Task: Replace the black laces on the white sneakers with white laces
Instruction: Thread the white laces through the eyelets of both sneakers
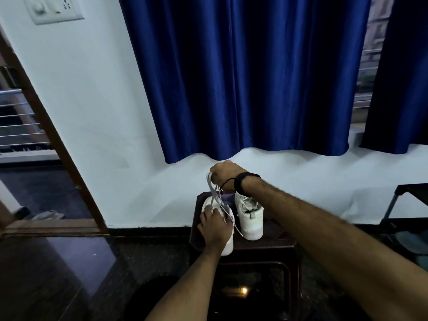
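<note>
Two white sneakers stand side by side on a dark stool (273,246). My left hand (216,228) rests on top of the left sneaker (228,247), its fingers curled over the tongue area and holding the shoe down. A white lace (216,193) runs up from that sneaker to my right hand (225,173), which grips its upper end in a fist above the shoes. One loose lace end hangs down beside the left sneaker. The right sneaker (251,218) stands untouched, with a little dark lace showing at its opening.
A blue curtain (243,77) hangs on the white wall behind the stool. A brown door frame (58,140) stands at the left, with railings beyond it. A dark rack (407,198) sits at the right edge. The floor is dark tile.
</note>
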The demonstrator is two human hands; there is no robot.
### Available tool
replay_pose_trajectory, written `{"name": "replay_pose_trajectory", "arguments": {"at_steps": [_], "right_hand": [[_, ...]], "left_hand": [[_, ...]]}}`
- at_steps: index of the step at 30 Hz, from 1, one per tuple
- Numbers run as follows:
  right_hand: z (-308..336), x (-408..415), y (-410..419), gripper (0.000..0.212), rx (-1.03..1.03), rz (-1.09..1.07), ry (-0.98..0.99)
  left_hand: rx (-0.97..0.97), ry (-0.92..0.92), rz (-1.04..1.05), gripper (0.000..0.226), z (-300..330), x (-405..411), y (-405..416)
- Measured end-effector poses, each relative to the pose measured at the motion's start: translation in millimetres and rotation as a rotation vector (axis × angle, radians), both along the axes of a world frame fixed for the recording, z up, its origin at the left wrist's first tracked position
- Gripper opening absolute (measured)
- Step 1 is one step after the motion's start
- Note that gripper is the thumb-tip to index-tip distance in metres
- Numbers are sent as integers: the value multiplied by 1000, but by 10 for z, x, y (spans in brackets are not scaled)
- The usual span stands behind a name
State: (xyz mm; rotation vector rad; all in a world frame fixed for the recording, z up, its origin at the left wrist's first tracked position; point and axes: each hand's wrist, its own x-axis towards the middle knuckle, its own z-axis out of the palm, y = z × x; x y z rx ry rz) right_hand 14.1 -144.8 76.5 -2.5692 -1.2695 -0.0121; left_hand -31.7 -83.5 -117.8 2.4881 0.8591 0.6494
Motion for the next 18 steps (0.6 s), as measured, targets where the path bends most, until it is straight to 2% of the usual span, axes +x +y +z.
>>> {"name": "replay_pose_trajectory", "arguments": {"at_steps": [3, 8, 18], "right_hand": [[-30, -2, -4, 22, 34, -13, -4], [-2, -68, 28, 22, 37, 2, 23], [-70, -121, -78, 15, 187, 91, -74]], "left_hand": [[-17, 83, -1, 48, 12, -2, 36], [4, 69, -17, 65, -12, 4, 40], [-41, 67, -37, 59, 5, 66, 59]]}}
